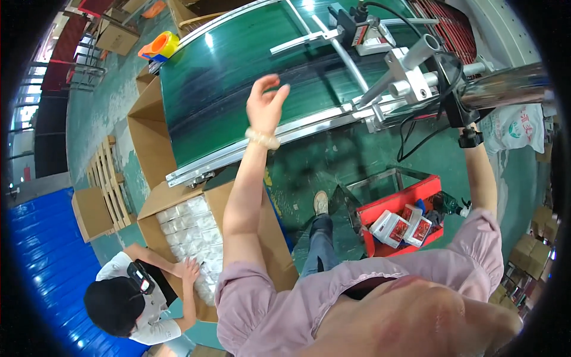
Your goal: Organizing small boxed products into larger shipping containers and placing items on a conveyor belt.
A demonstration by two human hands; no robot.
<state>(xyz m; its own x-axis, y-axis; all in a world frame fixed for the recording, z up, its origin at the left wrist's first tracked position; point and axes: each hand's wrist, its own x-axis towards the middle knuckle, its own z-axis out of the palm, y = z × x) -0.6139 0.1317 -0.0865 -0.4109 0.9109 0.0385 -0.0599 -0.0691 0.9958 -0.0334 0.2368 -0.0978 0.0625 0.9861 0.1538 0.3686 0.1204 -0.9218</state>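
Note:
My left hand (266,107) hovers over the green conveyor belt (208,83), its fingers loosely bent and apart from the thumb, with nothing between them. A pale beaded bracelet (262,140) circles that wrist. At the right, my right forearm (480,178) reaches up to a metal bar with a black clamp (464,113). Behind these the right hand is mostly hidden, so I cannot see its fingers or what they touch. Mounted across the belt is a printing or sensing head (372,38), held by metal rods and a white bracket (410,77).
An open carton (247,226) packed with clear-wrapped packs (193,232) stands below the belt's end. A co-worker in a black cap (115,305) has hands on the packs. A red bin (386,205) holds boxed items. Yellow tape (166,43) sits at the belt's far corner; cables hang nearby.

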